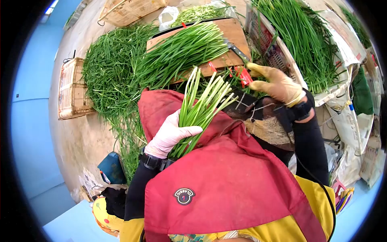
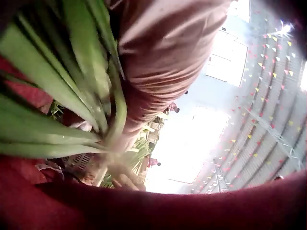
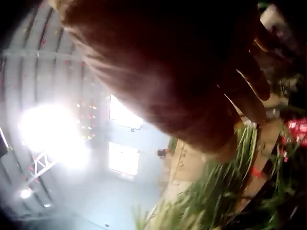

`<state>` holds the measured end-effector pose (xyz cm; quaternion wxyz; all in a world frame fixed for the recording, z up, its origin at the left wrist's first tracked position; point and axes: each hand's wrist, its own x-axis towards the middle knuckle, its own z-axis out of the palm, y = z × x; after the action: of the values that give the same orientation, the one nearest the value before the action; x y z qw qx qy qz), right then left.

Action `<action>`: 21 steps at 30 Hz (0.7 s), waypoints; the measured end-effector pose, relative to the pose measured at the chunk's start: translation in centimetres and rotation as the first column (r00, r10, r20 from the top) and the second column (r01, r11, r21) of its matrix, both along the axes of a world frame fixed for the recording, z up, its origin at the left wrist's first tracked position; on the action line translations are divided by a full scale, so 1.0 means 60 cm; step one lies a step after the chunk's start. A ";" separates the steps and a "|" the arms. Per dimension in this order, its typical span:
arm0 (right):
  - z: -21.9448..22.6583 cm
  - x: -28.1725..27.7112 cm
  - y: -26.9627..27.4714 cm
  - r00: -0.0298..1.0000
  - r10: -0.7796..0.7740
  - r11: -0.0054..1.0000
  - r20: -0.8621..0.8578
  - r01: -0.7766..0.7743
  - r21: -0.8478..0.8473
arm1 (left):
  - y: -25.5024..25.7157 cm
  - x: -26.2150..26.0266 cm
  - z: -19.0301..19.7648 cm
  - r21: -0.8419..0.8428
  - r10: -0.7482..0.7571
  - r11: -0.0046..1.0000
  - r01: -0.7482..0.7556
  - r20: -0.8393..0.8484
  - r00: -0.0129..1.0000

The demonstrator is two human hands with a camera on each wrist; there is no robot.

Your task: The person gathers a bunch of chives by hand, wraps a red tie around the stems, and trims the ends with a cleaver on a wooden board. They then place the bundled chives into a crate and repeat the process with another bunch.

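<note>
In the head view my left hand (image 1: pixel 169 135), in a pale glove, grips a small bunch of garlic chives (image 1: pixel 201 105) over the red apron (image 1: pixel 225 169), pale stem ends pointing up and away from me. The leaves (image 2: pixel 72 76) fill the left side of the left wrist view. My right hand (image 1: pixel 278 84), in a yellowish glove, reaches beside red strips (image 1: pixel 243 76) at the board's near right corner. Its fingers are extended and parted, with nothing seen between them. A knife with a black handle (image 1: pixel 238 51) lies just beyond those fingertips.
A larger pile of chives (image 1: pixel 181 50) covers much of the wooden board (image 1: pixel 236 30). Loose greens (image 1: pixel 113 64) are heaped on the left beside a crate (image 1: pixel 74 88). At right stands a crate (image 1: pixel 274 52) next to long chives (image 1: pixel 302 36). Trimmings (image 1: pixel 197 15) lie behind the board.
</note>
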<state>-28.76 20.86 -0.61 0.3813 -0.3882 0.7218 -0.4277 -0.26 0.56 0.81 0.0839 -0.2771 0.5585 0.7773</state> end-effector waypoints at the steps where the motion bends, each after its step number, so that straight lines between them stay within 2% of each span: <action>1: 0.018 0.021 -0.019 0.990 -0.005 0.999 0.140 0.010 -0.036 | 0.005 -0.004 0.004 0.003 -0.005 1.000 0.005 0.000 1.000; 3: 0.000 0.047 -0.054 0.931 0.076 0.980 0.358 -0.004 -0.198 | 0.017 -0.011 0.011 0.066 -0.011 0.998 0.012 -0.025 1.000; 4: 0.002 0.065 -0.067 0.890 0.108 0.982 0.444 -0.025 -0.188 | 0.022 -0.010 0.008 0.082 -0.012 0.997 0.013 -0.021 1.000; 5: -0.042 0.083 -0.082 0.840 0.154 0.963 0.520 -0.011 -0.268 | 0.025 -0.011 0.010 0.075 -0.011 0.997 0.012 -0.016 1.000; 8: -0.044 0.122 -0.098 0.710 0.095 0.937 0.698 0.172 -0.303 | 0.025 -0.004 0.005 0.074 0.017 0.997 -0.017 0.001 1.000; 11: -0.039 0.127 -0.104 0.718 0.068 0.923 0.692 0.217 -0.316 | 0.028 -0.008 0.007 0.072 0.022 0.997 -0.021 -0.011 1.000; 13: -0.034 0.128 -0.104 0.685 0.065 0.910 0.725 0.258 -0.325 | 0.025 -0.010 0.003 0.078 0.014 0.997 -0.013 -0.011 1.000; 15: -0.042 0.127 -0.106 0.701 -0.016 0.916 0.713 0.295 -0.270 | 0.027 -0.014 0.008 0.128 0.045 0.991 -0.037 -0.061 0.997; 16: -0.041 0.118 -0.106 0.745 -0.017 0.933 0.667 0.251 -0.256 | 0.025 -0.015 0.009 0.128 0.046 0.991 -0.038 -0.061 0.997; 17: -0.036 0.116 -0.106 0.746 -0.017 0.934 0.666 0.250 -0.257 | 0.022 -0.018 0.010 0.101 0.025 0.995 -0.020 -0.042 0.999; 19: -0.022 0.112 -0.107 0.692 -0.012 0.912 0.722 0.304 -0.277 | 0.018 -0.020 0.014 0.073 0.004 0.997 -0.002 -0.025 1.000; 20: -0.019 0.101 -0.100 0.766 -0.053 0.942 0.641 0.251 -0.222 | 0.018 -0.020 0.017 0.111 0.019 0.994 -0.016 -0.028 0.999; 21: -0.027 0.092 -0.100 0.753 -0.058 0.918 0.655 0.299 -0.262 | 0.017 -0.020 0.019 0.149 0.035 0.988 -0.030 -0.031 0.999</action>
<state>-23.27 14.87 -2.21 0.4835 -0.2103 0.4959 -0.6900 -1.46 1.56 1.95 0.0822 -0.2658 0.4960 0.8225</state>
